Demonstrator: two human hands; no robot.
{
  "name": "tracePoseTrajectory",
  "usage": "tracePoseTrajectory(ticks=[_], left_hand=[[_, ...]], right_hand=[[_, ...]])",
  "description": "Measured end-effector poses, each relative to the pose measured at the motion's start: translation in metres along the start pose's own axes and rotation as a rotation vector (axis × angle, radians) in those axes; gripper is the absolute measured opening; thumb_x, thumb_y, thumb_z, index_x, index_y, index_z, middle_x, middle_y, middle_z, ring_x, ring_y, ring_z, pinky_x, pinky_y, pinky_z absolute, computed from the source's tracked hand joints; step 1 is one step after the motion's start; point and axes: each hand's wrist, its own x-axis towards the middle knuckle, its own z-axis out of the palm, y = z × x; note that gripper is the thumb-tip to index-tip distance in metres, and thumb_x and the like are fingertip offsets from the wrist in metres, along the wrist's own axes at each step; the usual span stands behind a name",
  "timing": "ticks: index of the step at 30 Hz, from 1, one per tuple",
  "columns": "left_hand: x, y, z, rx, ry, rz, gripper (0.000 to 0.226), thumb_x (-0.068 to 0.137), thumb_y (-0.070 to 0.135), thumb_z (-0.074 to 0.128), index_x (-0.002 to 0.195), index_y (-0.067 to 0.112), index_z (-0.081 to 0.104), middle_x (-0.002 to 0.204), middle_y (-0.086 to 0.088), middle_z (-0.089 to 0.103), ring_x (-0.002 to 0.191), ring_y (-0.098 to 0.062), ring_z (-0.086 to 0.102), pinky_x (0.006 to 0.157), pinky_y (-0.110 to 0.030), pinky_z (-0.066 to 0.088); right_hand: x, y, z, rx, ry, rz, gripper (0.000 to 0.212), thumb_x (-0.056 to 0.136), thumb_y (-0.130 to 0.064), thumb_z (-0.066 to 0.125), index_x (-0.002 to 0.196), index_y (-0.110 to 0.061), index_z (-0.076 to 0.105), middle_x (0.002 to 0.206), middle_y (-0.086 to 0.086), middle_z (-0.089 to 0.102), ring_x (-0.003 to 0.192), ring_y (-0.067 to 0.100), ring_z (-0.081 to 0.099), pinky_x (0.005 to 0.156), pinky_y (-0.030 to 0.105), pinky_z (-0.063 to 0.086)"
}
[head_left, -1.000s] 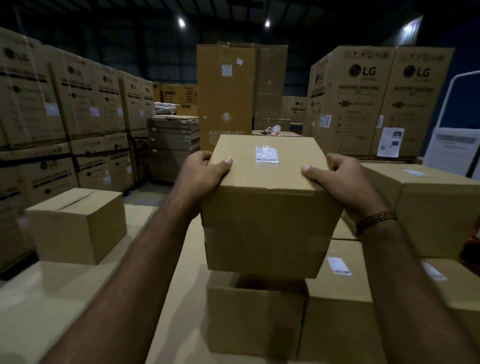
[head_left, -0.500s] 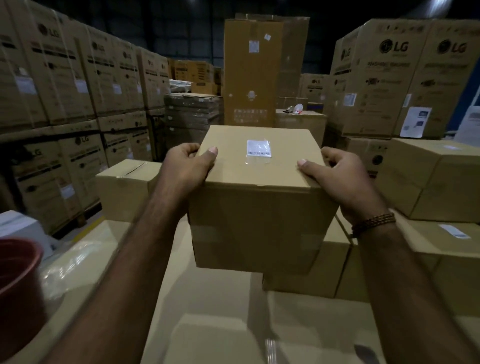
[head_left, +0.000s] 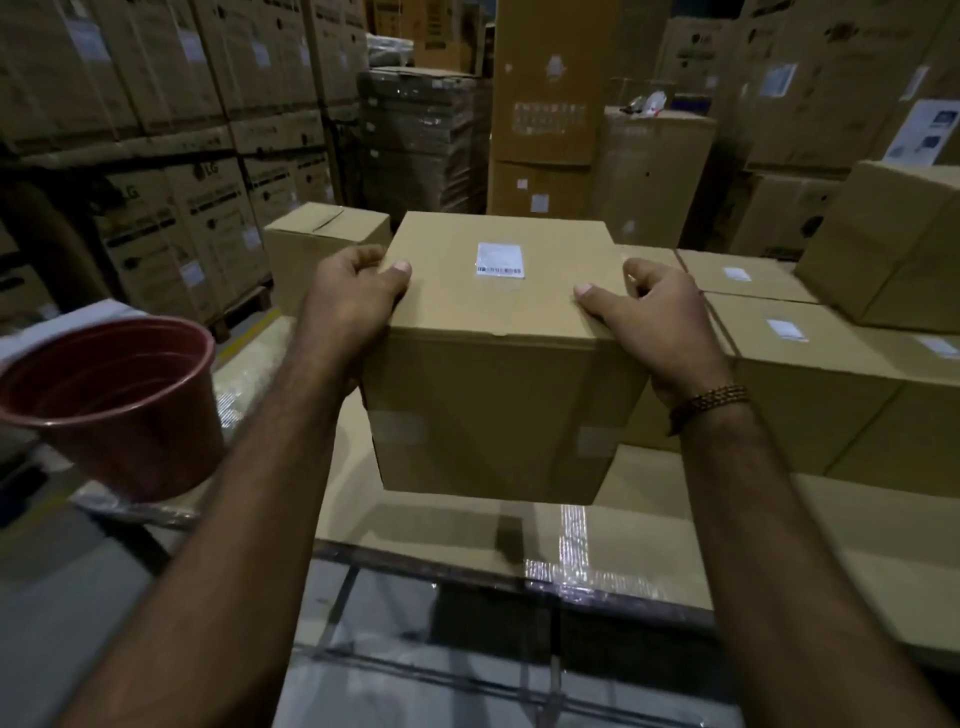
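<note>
A plain brown cardboard box with a small white barcode label on its top hangs in the air in front of me, above a large flat wrapped carton. My left hand grips its upper left edge, thumb on top and fingers curled round the side. My right hand grips the upper right edge the same way; a beaded bracelet sits on that wrist. The box's underside is hidden.
A red plastic bucket stands at the left on wrapped goods. Similar labelled boxes are stacked at the right, another small box behind left. Tall stacks of appliance cartons wall in the area. Grey floor shows below.
I have stepped back with the box, carrying it away from the stack at the right toward me. The view tilted down, and the red bucket came fully into sight.
</note>
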Motion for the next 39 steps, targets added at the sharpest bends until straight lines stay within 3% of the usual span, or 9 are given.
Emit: tracePoseTrajectory(ticks=[5, 8, 12, 16, 21, 25, 32, 37, 39], left_hand=[[-0.003, -0.043, -0.013, -0.011, -0.027, -0.006, 0.079, 0.101, 0.035, 0.07, 0.166, 0.031, 0.026, 0.155, -0.004, 0.057, 0.131, -0.019, 0.061, 0.114, -0.047, 0.048], [0.007, -0.081, -0.02, 0.006, -0.066, -0.019, 0.082, 0.1, 0.038, 0.071, 0.166, 0.03, 0.024, 0.153, -0.004, 0.059, 0.131, -0.019, 0.062, 0.114, -0.049, 0.048], [0.028, -0.128, -0.031, -0.02, -0.12, -0.033, 0.076, 0.101, 0.035, 0.07, 0.164, 0.03, 0.028, 0.152, 0.001, 0.06, 0.128, -0.014, 0.063, 0.113, -0.047, 0.05], [0.049, -0.164, -0.04, 0.003, -0.18, -0.037, 0.071, 0.1, 0.042, 0.068, 0.161, 0.037, 0.032, 0.157, 0.007, 0.055, 0.134, -0.013, 0.058, 0.112, -0.05, 0.05], [0.065, -0.19, -0.043, 0.021, -0.236, -0.043, 0.056, 0.105, 0.03, 0.065, 0.157, 0.032, 0.044, 0.156, 0.006, 0.054, 0.132, -0.009, 0.057, 0.109, -0.038, 0.051], [0.067, -0.207, -0.038, 0.022, -0.259, -0.046, 0.041, 0.104, 0.024, 0.065, 0.145, 0.027, 0.06, 0.136, 0.012, 0.066, 0.122, -0.003, 0.063, 0.112, -0.038, 0.051], [0.075, -0.21, -0.032, 0.149, -0.312, -0.043, 0.025, 0.1, 0.04, 0.068, 0.124, 0.046, 0.063, 0.134, 0.011, 0.066, 0.12, -0.016, 0.063, 0.097, -0.038, 0.056], [0.101, -0.191, -0.033, 0.186, -0.339, -0.132, 0.008, 0.1, 0.033, 0.07, 0.106, 0.031, 0.076, 0.111, 0.003, 0.072, 0.093, -0.019, 0.071, 0.07, -0.03, 0.055], [0.107, -0.185, -0.026, 0.248, -0.27, -0.103, 0.01, 0.101, 0.031, 0.068, 0.103, 0.026, 0.076, 0.108, 0.003, 0.071, 0.099, -0.02, 0.069, 0.075, -0.029, 0.052]], right_hand=[[-0.021, 0.026, 0.029, 0.011, -0.016, 0.038, 0.07, 0.096, -0.029, 0.078, 0.156, -0.008, 0.048, 0.14, -0.01, 0.058, 0.126, 0.005, 0.047, 0.1, 0.022, 0.037], [-0.028, 0.041, 0.056, 0.012, 0.025, 0.043, 0.078, 0.092, -0.026, 0.083, 0.158, -0.007, 0.045, 0.147, -0.002, 0.056, 0.124, 0.003, 0.047, 0.1, 0.018, 0.04], [-0.03, 0.063, 0.096, 0.0, 0.062, 0.053, 0.075, 0.089, -0.026, 0.086, 0.152, -0.008, 0.052, 0.143, -0.003, 0.059, 0.124, 0.007, 0.054, 0.096, 0.009, 0.044], [-0.03, 0.085, 0.13, 0.017, 0.088, 0.086, 0.073, 0.089, -0.034, 0.086, 0.15, -0.01, 0.054, 0.137, -0.001, 0.062, 0.125, 0.012, 0.06, 0.111, 0.033, 0.05], [-0.034, 0.104, 0.157, 0.01, 0.085, 0.156, 0.089, 0.081, -0.052, 0.085, 0.154, -0.014, 0.051, 0.147, 0.003, 0.06, 0.133, 0.015, 0.058, 0.116, 0.04, 0.049], [-0.036, 0.124, 0.166, -0.029, 0.047, 0.211, 0.082, 0.086, -0.043, 0.087, 0.155, -0.018, 0.05, 0.152, 0.004, 0.056, 0.137, 0.014, 0.054, 0.12, 0.041, 0.044], [-0.037, 0.137, 0.158, -0.109, -0.003, 0.242, 0.072, 0.092, -0.042, 0.081, 0.153, -0.022, 0.051, 0.152, -0.001, 0.055, 0.132, 0.012, 0.052, 0.109, 0.034, 0.046], [-0.017, 0.122, 0.153, -0.359, 0.042, 0.191, 0.053, 0.094, -0.044, 0.076, 0.139, -0.021, 0.061, 0.143, 0.002, 0.052, 0.129, 0.022, 0.055, 0.104, 0.036, 0.048], [-0.007, 0.109, 0.159, -0.439, 0.101, 0.081, 0.041, 0.096, -0.042, 0.073, 0.133, -0.024, 0.064, 0.136, 0.002, 0.054, 0.125, 0.022, 0.054, 0.1, 0.036, 0.049]])
